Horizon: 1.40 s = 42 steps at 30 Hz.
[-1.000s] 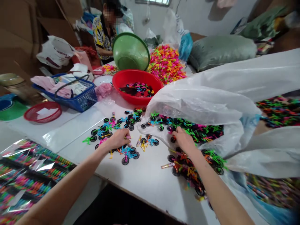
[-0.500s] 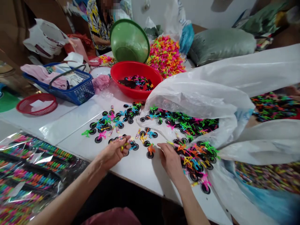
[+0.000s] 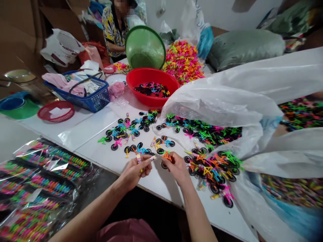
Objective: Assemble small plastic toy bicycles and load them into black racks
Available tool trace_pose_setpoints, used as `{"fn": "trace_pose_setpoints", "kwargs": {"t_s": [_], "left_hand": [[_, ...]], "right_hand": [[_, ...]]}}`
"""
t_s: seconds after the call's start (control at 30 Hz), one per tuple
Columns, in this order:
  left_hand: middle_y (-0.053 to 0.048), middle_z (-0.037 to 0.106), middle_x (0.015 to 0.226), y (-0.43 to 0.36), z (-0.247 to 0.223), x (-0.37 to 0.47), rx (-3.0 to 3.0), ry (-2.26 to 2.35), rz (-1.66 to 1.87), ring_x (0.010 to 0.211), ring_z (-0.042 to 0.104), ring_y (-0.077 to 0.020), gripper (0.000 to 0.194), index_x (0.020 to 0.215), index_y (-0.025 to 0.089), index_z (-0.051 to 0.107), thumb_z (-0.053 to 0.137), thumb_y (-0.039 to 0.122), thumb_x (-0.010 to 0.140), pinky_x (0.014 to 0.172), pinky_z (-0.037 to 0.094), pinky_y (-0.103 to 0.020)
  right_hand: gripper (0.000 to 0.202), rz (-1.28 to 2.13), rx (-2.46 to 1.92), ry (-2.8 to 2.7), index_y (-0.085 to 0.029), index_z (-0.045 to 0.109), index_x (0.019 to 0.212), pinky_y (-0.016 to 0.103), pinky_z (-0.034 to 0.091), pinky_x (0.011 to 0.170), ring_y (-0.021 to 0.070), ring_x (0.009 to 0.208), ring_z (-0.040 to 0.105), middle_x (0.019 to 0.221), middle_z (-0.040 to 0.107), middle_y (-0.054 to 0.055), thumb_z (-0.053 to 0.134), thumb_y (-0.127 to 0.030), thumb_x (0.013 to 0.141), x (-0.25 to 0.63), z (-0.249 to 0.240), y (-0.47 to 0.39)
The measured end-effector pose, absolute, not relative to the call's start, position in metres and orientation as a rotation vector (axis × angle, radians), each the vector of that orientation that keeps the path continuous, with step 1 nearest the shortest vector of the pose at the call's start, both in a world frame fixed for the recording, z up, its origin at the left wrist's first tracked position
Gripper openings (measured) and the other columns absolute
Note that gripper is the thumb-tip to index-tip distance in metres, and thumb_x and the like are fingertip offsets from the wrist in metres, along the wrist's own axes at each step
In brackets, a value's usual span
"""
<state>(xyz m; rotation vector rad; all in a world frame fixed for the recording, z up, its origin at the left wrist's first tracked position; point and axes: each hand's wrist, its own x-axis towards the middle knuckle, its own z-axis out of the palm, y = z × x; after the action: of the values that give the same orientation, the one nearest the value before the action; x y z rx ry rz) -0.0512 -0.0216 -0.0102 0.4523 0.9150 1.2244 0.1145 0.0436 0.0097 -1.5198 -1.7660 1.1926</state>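
The left hand (image 3: 136, 172) and right hand (image 3: 178, 168) face each other above the near edge of the white bench (image 3: 161, 183). The left hand's grip is clamped on small printed tubes: a front tube (image 3: 152, 158) stands out from between thumb and forefinger, its tip pointing right, while a rear tube (image 3: 138, 159) sticks up behind the fingers. The right hand's grip is together on an orange toy bicycle (image 3: 166, 155), which lies at the fingertips, on their left side, so that its black wheels hang just beside the front tube. Whether tube and bicycle touch, I cannot tell.

Just beyond the left hand lie blue toy bicycles (image 3: 142, 151); a little farther off, between the hands, are a loose tube (image 3: 153, 141) and a yellow toy bicycle (image 3: 158, 145). To the right of the right hand spreads a mixed heap of toy bicycles (image 3: 212, 169), beside an open white plastic bag (image 3: 214, 101). A red basin (image 3: 136, 95) stands at the far side.
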Motion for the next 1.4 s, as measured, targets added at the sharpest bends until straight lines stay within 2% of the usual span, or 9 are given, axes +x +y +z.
{"fn": "trace_pose_setpoints", "kwargs": {"t_s": [0.13, 0.5, 0.73, 0.9, 1.0, 1.07, 1.13, 1.2, 1.4], "left_hand": [[-0.001, 0.055, 0.067, -0.019, -0.011, -0.046, 0.491, 0.876, 1.214, 0.045, 0.038, -0.0023, 0.03, 0.094, 0.012, 0.062, 0.069, 0.034, 0.073, 0.039, 0.019, -0.016], [0.002, 0.051, 0.057, -0.028, -0.013, -0.04, 0.842, 1.151, 1.192, 0.052, 0.042, -0.0074, 0.026, 0.091, 0.014, 0.065, 0.066, 0.034, 0.075, 0.05, 0.032, -0.02], [0.001, 0.052, 0.06, -0.032, -0.015, -0.025, 1.047, 1.457, 1.204, 0.056, 0.045, -0.0113, 0.023, 0.094, 0.016, 0.067, 0.058, 0.032, 0.079, 0.056, 0.036, -0.024], [0.002, 0.051, 0.057, -0.016, -0.008, -0.003, 0.925, 1.371, 1.207, 0.055, 0.046, -0.0109, 0.028, 0.093, 0.015, 0.065, 0.06, 0.037, 0.077, 0.053, 0.036, -0.022], [-0.001, 0.057, 0.066, -0.01, -0.004, -0.002, 0.931, 1.235, 1.13, 0.056, 0.048, -0.0103, 0.033, 0.103, 0.016, 0.062, 0.058, 0.038, 0.078, 0.053, 0.039, -0.022], [-0.003, 0.059, 0.076, -0.009, -0.006, -0.009, 0.88, 1.23, 1.137, 0.057, 0.049, -0.01, 0.038, 0.107, 0.015, 0.059, 0.059, 0.037, 0.076, 0.053, 0.04, -0.022], [-0.003, 0.058, 0.077, -0.011, -0.011, -0.018, 0.808, 1.277, 1.141, 0.06, 0.05, -0.0107, 0.041, 0.106, 0.014, 0.057, 0.062, 0.037, 0.073, 0.052, 0.04, -0.022], [-0.002, 0.056, 0.073, -0.014, -0.018, -0.026, 0.777, 1.298, 1.084, 0.062, 0.051, -0.0118, 0.042, 0.105, 0.012, 0.056, 0.063, 0.037, 0.072, 0.051, 0.039, -0.022], [0.0, 0.052, 0.07, -0.007, -0.023, -0.034, 0.733, 1.288, 1.046, 0.052, 0.04, -0.007, 0.039, 0.096, 0.011, 0.059, 0.06, 0.044, 0.074, 0.048, 0.032, -0.022]], "right_hand": [[0.028, 1.396, -1.288, -1.571, -0.019, 0.052, 0.066, 0.021, 0.033, 0.048, 0.0095, 0.051, 0.04, 0.056, 0.046, -0.005, 0.055, -0.044, 0.079, 0.115, 0.028, 0.027], [0.032, 1.709, -1.265, -1.135, -0.017, 0.053, 0.063, 0.02, 0.028, 0.041, 0.0079, 0.045, 0.037, 0.052, 0.048, -0.005, 0.064, -0.047, 0.069, 0.106, 0.012, 0.011], [0.028, 1.123, -1.486, -1.529, -0.02, 0.044, 0.058, 0.021, 0.029, 0.048, 0.0093, 0.05, 0.035, 0.051, 0.039, -0.006, 0.054, -0.038, 0.077, 0.106, 0.013, 0.005], [0.032, 1.015, -1.527, -1.567, -0.021, 0.045, 0.059, 0.022, 0.032, 0.048, 0.0109, 0.05, 0.041, 0.052, 0.045, -0.005, 0.051, -0.044, 0.081, 0.119, 0.017, 0.009], [0.034, 0.886, -1.596, -1.667, -0.021, 0.054, 0.063, 0.023, 0.035, 0.049, 0.0134, 0.051, 0.046, 0.054, 0.052, -0.002, 0.049, -0.049, 0.081, 0.16, 0.041, 0.018], [0.033, 0.513, -1.765, -1.787, -0.021, 0.061, 0.072, 0.027, 0.038, 0.054, 0.0171, 0.055, 0.05, 0.061, 0.058, 0.002, 0.05, -0.051, 0.08, 0.194, 0.066, 0.028], [0.031, -0.068, -1.906, -1.863, -0.019, 0.064, 0.085, 0.034, 0.04, 0.066, 0.0243, 0.072, 0.054, 0.082, 0.063, 0.01, 0.051, -0.046, 0.08, 0.214, 0.085, 0.041], [0.027, -0.4, -1.908, -1.974, -0.017, 0.064, 0.095, 0.039, 0.039, 0.076, 0.0296, 0.088, 0.052, 0.099, 0.061, 0.016, 0.052, -0.037, 0.08, 0.205, 0.086, 0.058], [0.028, 0.06, -1.679, -2.467, -0.015, 0.059, 0.105, 0.034, 0.039, 0.079, 0.0258, 0.095, 0.053, 0.1, 0.062, 0.014, 0.046, -0.014, 0.081, 0.102, 0.007, 0.103]]}}
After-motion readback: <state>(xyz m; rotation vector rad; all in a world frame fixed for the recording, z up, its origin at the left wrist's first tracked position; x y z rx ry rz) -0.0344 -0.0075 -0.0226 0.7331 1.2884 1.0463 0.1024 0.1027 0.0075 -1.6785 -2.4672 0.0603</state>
